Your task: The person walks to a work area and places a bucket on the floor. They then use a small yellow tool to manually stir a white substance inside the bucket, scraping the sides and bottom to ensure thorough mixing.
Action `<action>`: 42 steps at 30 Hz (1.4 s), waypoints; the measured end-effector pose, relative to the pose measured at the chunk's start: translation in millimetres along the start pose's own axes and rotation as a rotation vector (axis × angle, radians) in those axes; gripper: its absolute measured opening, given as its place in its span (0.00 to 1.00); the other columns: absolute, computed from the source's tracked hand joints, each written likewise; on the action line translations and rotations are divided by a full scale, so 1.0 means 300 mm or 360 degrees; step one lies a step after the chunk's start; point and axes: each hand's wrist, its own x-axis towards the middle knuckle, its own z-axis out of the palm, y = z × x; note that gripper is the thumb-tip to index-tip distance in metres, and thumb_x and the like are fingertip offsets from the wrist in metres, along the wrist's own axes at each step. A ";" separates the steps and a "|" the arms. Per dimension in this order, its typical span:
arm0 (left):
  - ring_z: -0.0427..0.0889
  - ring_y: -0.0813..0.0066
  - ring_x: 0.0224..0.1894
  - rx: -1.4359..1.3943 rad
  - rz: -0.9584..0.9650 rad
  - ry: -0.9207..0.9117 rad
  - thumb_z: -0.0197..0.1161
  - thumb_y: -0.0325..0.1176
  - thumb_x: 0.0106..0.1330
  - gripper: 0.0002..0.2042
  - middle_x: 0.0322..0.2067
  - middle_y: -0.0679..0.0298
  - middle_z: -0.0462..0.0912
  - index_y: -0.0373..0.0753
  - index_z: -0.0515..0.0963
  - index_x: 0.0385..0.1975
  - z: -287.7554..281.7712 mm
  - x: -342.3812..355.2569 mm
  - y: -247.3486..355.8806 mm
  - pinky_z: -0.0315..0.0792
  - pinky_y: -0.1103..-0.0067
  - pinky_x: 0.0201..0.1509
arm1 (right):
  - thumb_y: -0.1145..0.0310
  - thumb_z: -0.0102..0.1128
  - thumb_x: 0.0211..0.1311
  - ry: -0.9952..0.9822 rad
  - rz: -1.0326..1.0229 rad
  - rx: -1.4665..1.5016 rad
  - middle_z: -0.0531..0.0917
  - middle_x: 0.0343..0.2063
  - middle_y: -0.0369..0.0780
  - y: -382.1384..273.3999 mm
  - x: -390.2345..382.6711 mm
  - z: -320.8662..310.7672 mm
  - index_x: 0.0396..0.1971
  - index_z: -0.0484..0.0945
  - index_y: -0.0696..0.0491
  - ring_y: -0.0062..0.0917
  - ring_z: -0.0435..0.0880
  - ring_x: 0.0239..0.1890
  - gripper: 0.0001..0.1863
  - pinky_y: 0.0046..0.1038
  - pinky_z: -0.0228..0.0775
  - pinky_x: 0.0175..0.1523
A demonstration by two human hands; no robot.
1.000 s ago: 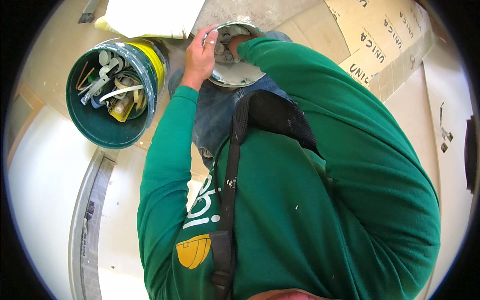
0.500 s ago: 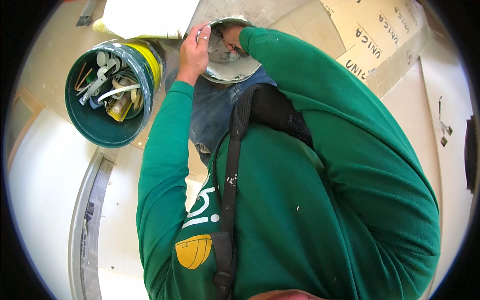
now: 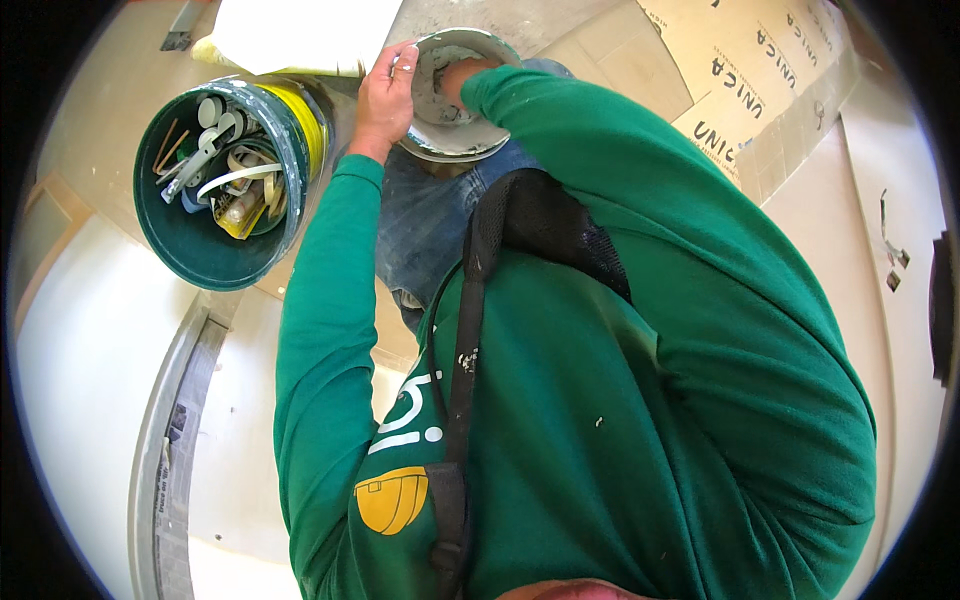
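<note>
So the pale bucket [image 3: 456, 140] is up top by the jeans [image 3: 425, 225], its inside smeared with some whitish-grey paste [image 3: 437, 88]. Left hand [image 3: 384, 105] has its left rim, thumb on one side and fingers close together on the other, pinching the edge. Right hand [image 3: 463, 80] is down inside the bucket, and honestly I can't tell what its fingers are doing or if they're holding anything, the sleeve [image 3: 540, 115] and angle hide too much. Off to the left there's a dark green bucket [image 3: 200, 252] full of tools [image 3: 225, 170], and cardboard [image 3: 745, 85] lies over on the right.
</note>
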 end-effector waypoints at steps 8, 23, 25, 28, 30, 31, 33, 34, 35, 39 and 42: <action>0.82 0.63 0.46 0.0033 -0.0056 -0.0041 0.54 0.52 0.74 0.20 0.43 0.53 0.85 0.43 0.79 0.53 0.002 -0.015 0.004 0.73 0.72 0.53 | 0.63 0.56 0.63 0.0069 0.0037 0.0072 0.81 0.56 0.48 0.007 0.038 -0.006 0.53 0.82 0.54 0.41 0.79 0.59 0.21 0.43 0.71 0.63; 0.82 0.66 0.46 0.0007 -0.0028 -0.0030 0.53 0.49 0.75 0.19 0.42 0.53 0.85 0.41 0.79 0.53 0.000 -0.019 0.028 0.73 0.74 0.54 | 0.65 0.52 0.66 -0.0168 -0.0092 0.0496 0.87 0.27 0.44 0.024 0.113 0.103 0.40 0.86 0.55 0.34 0.87 0.33 0.15 0.37 0.79 0.43; 0.82 0.66 0.46 -0.0014 0.0018 -0.0013 0.53 0.49 0.75 0.19 0.43 0.54 0.85 0.41 0.79 0.53 0.009 0.000 0.032 0.73 0.73 0.54 | 0.66 0.53 0.65 -0.0388 -0.0125 0.0672 0.85 0.21 0.43 0.077 0.146 0.088 0.37 0.85 0.56 0.33 0.86 0.27 0.13 0.36 0.78 0.39; 0.82 0.66 0.46 0.0001 0.0068 0.0052 0.53 0.49 0.75 0.20 0.43 0.54 0.86 0.41 0.79 0.53 -0.010 -0.016 0.016 0.73 0.73 0.53 | 0.73 0.56 0.60 -0.0370 -0.0097 0.0439 0.86 0.22 0.42 0.024 0.042 0.056 0.27 0.83 0.59 0.30 0.86 0.27 0.08 0.33 0.78 0.35; 0.82 0.66 0.46 0.0004 0.0056 0.0004 0.53 0.50 0.75 0.20 0.42 0.54 0.86 0.41 0.79 0.53 -0.001 0.016 0.035 0.73 0.74 0.54 | 0.69 0.57 0.60 -0.0331 0.0161 0.1046 0.86 0.25 0.42 0.051 0.050 0.116 0.28 0.85 0.56 0.31 0.86 0.28 0.09 0.34 0.78 0.35; 0.82 0.66 0.47 0.0006 0.0047 -0.0077 0.53 0.50 0.75 0.20 0.42 0.54 0.86 0.41 0.79 0.53 0.026 0.029 0.052 0.73 0.74 0.54 | 0.64 0.58 0.61 -0.0277 0.0418 0.1617 0.87 0.28 0.43 0.109 0.094 0.206 0.29 0.87 0.53 0.32 0.86 0.27 0.11 0.36 0.78 0.35; 0.81 0.69 0.48 0.0005 -0.0018 -0.0066 0.52 0.51 0.76 0.22 0.43 0.55 0.85 0.40 0.78 0.54 -0.002 0.010 0.024 0.72 0.75 0.56 | 0.63 0.60 0.61 -0.0576 -0.0358 -0.0021 0.87 0.30 0.45 0.049 0.081 0.074 0.34 0.87 0.53 0.33 0.87 0.29 0.11 0.35 0.79 0.37; 0.79 0.71 0.49 0.0018 -0.0060 -0.0072 0.51 0.51 0.76 0.22 0.45 0.56 0.85 0.39 0.77 0.55 -0.011 0.000 0.022 0.71 0.76 0.57 | 0.62 0.60 0.60 -0.0538 -0.0164 0.0142 0.87 0.33 0.45 0.021 0.055 0.046 0.37 0.87 0.53 0.34 0.87 0.32 0.12 0.36 0.80 0.40; 0.78 0.73 0.51 0.0030 -0.0104 -0.0074 0.50 0.51 0.77 0.23 0.47 0.57 0.84 0.38 0.77 0.56 -0.021 -0.011 0.019 0.70 0.76 0.59 | 0.62 0.61 0.59 -0.0499 0.0029 0.0300 0.87 0.37 0.45 -0.013 0.013 0.029 0.39 0.86 0.52 0.35 0.88 0.36 0.13 0.36 0.80 0.43; 0.79 0.70 0.50 -0.0023 -0.0060 -0.0075 0.51 0.51 0.76 0.22 0.46 0.56 0.84 0.39 0.78 0.55 -0.005 -0.004 0.026 0.71 0.75 0.58 | 0.69 0.51 0.63 -0.0223 0.0041 0.0362 0.83 0.24 0.46 0.021 0.001 0.043 0.39 0.82 0.58 0.34 0.82 0.23 0.13 0.38 0.74 0.26; 0.82 0.64 0.49 0.0027 -0.0005 -0.0032 0.53 0.51 0.75 0.21 0.45 0.53 0.85 0.42 0.79 0.54 0.006 -0.010 0.030 0.73 0.73 0.55 | 0.71 0.51 0.63 -0.0194 0.0113 0.0514 0.84 0.24 0.46 0.029 0.022 0.049 0.42 0.82 0.59 0.34 0.83 0.22 0.13 0.40 0.75 0.24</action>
